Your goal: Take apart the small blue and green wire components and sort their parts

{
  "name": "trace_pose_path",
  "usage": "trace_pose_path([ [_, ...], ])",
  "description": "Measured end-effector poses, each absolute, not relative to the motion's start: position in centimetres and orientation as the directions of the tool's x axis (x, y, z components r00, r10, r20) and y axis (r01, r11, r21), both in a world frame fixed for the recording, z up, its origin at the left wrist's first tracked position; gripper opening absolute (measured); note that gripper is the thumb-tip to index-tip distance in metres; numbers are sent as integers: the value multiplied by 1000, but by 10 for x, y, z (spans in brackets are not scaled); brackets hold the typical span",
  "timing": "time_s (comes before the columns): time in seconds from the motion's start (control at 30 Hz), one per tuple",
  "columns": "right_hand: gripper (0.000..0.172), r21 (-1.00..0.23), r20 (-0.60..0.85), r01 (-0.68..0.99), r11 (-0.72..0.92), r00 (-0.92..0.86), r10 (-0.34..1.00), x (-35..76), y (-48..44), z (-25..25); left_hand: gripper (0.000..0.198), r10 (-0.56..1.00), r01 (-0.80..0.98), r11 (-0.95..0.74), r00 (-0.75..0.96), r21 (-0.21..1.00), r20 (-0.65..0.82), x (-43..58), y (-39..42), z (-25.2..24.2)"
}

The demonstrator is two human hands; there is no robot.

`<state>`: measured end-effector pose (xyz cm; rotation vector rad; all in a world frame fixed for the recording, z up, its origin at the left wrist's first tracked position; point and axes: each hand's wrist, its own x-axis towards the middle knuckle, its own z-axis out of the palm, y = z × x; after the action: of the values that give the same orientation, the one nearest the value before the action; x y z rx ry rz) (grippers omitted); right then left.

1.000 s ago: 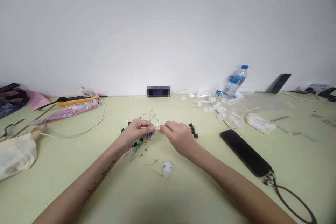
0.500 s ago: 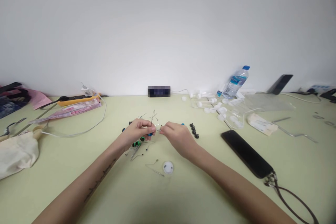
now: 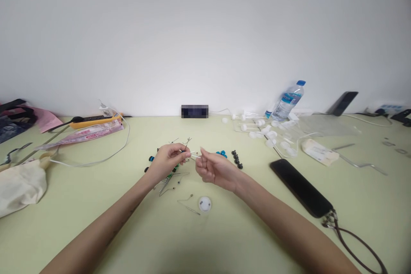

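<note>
My left hand (image 3: pixel 167 160) is closed in a pinch on a thin metal wire (image 3: pixel 187 142) that carries a blue bead near my fingertips. My right hand (image 3: pixel 214 168) is turned palm-up, fingers curled, pinching the other end of the wire (image 3: pixel 194 156) just right of the left hand. Both hands hover just above the pale green table (image 3: pixel 96 205). Under them lie bent wire pins (image 3: pixel 168 184), green beads (image 3: pixel 170 175) and blue beads (image 3: pixel 221 153). A row of black beads (image 3: pixel 236 159) lies right of my right hand.
A small white round cap (image 3: pixel 204 203) and a bent pin (image 3: pixel 188 204) lie in front of my hands. A black phone (image 3: pixel 300 186) with a cord lies to the right. Behind it are a water bottle (image 3: pixel 287 100), white caps (image 3: pixel 268 132) and clear tubes. A power strip (image 3: pixel 93 121), white cable and cloth bag (image 3: pixel 19 184) are at left.
My right hand has rolled palm-up and drawn slightly back, uncovering the blue beads behind it. The left hand has lifted a little, still pinching the wire.
</note>
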<state>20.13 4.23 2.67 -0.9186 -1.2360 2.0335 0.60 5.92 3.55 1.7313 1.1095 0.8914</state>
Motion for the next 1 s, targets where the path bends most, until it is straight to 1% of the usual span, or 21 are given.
trace_pose_path([
  [0.07,38,-934,-202,-130,-334,-578,791,199,41,25,24,931,346,-261,337,901,141,6,58,35],
  [0.1,36,-970,-153,-78,-231,-547,823,198,40,24,24,932,355,-256,336,899,133,6,59,36],
  [0.17,33,-985,31,137,102,-444,895,197,38,22,25,934,342,-192,350,920,65,4,59,36],
  [0.23,31,-816,282,384,431,-386,878,196,35,21,26,925,298,-87,379,951,-34,1,61,37],
  [0.3,28,-636,431,505,583,-395,812,196,33,21,27,904,246,1,413,969,-106,0,62,37],
  [0.33,27,-607,458,518,602,-391,799,196,32,22,27,899,222,22,423,975,-117,-1,63,37],
  [0.4,32,-694,441,479,537,-307,844,196,33,24,27,908,190,17,409,982,-94,-1,63,38],
  [0.43,38,-782,380,424,456,-255,889,196,34,24,26,921,193,-3,382,981,-73,0,63,38],
  [0.47,44,-880,263,336,334,-241,934,197,36,24,26,935,210,-30,351,977,-47,1,62,38],
  [0.53,57,-991,-51,133,-2,-365,930,198,40,24,23,952,265,-97,307,959,11,3,61,37],
  [0.6,58,-968,-224,28,-251,-552,803,199,42,24,21,950,308,-168,303,936,70,6,59,35],
  [0.63,53,-958,-237,13,-288,-602,762,199,42,24,20,946,319,-198,310,927,95,6,58,34],
  [0.67,46,-965,-218,19,-262,-619,755,199,42,25,20,941,327,-217,319,920,109,7,58,33],
  [0.73,36,-985,-140,167,-53,-572,808,197,40,27,21,937,341,-222,332,913,104,7,59,31],
  [0.77,33,-937,-98,335,99,-524,846,197,39,29,22,939,350,-213,331,912,92,6,61,30],
  [0.8,32,-801,-56,546,244,-475,878,197,39,30,22,944,354,-198,321,914,80,5,63,30],
  [0.83,32,-585,-21,734,345,-439,898,198,39,30,22,949,353,-180,308,918,68,3,65,29],
  [0.87,32,-347,-5,852,392,-420,908,199,40,30,22,953,347,-163,298,924,56,2,66,29],
  [0.9,30,-152,-14,901,407,-414,910,202,42,29,22,952,336,-142,303,931,36,2,67,28],
  [0.93,28,-28,-45,909,415,-416,908,205,44,27,22,942,322,-117,335,939,3,2,67,27],
  [1.0,22,35,-116,900,434,-427,897,211,49,21,22,877,310,-48,468,950,-109,6,63,22],
])
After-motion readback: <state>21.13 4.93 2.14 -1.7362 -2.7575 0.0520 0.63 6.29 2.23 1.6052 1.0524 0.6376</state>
